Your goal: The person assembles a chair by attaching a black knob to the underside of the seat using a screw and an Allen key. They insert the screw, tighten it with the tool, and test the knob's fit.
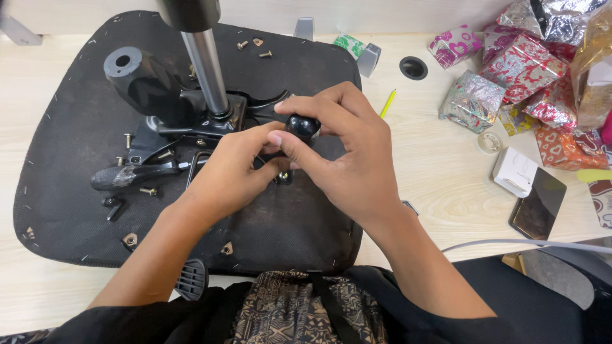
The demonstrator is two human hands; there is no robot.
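One upturned black chair seat (pixel 70 191) lies across the left half of the pale wooden surface (pixel 440 172), its fabric underside facing up. One black metal mechanism (pixel 185 121) is fixed near its middle, with one chrome gas cylinder (pixel 207 64) rising from it and one black lever handle (pixel 127 175) pointing toward the seat's left edge. One round black knob (pixel 302 125) sits just right of the mechanism, and both hands meet on it.

The left hand (pixel 226 169) comes in from the near edge, forearm angled up to the right, wrist straight; its fingers are curled narrowly, thumb and forefinger pinched at the knob's lower left side. The right hand (pixel 347 159) reaches in from the near right, palm down, arched over the knob; its fingers are bent close around the knob's top and right side, the thumb pressing across below it. Both hands are closed on the knob.

At least seven loose bolts show on the seat: three near its far edge (pixel 250 47) and about four by the lever (pixel 148 190). Toward the surface's right edge are one yellow pencil (pixel 387 103), one roll of clear tape (pixel 489 142), one white box (pixel 515 172), one dark phone (pixel 539 204), and a heap of about nine foil-wrapped parcels (pixel 523 70) at the far right corner.
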